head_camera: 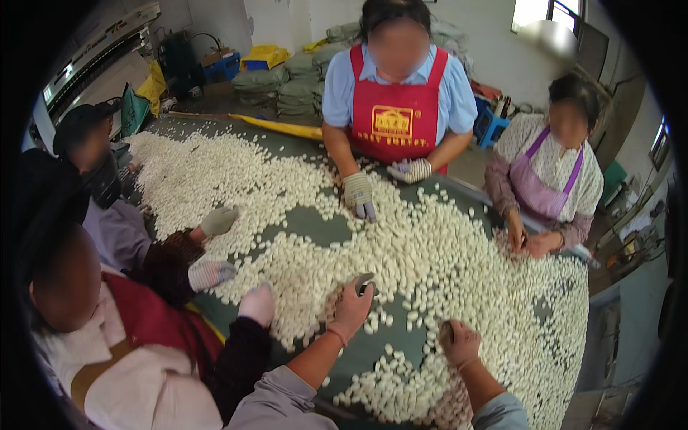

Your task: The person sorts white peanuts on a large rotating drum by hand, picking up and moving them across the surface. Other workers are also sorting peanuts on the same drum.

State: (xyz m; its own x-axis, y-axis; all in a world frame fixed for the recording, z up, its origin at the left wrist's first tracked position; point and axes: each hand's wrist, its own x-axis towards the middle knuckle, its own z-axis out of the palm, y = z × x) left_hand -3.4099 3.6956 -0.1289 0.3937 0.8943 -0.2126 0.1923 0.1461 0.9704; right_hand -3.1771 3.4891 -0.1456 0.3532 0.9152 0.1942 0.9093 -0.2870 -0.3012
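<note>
A wide layer of small white oval pieces (500, 312), like cocoons or large beans, covers much of a dark green tabletop (376, 344). My left hand (352, 303), in a thin pinkish glove with dark fingertips, rests at the right edge of a heap of these pieces (295, 274). Its thumb and fingers curl towards each other; whether a piece lies between them is unclear. Further right, my right hand (461, 343), gloved alike, lies at the border of the dense spread with curled fingers. Its fingertips are partly hidden. Below it, more pieces (392, 387) lie near the front edge.
Across the table, a person in a red apron (395, 115) reaches in with a striped glove (358, 193). Another in a purple apron (543, 183) works at the right. Co-workers' gloved hands (257, 305) are close to my left. Stacked sacks (301, 80) stand behind.
</note>
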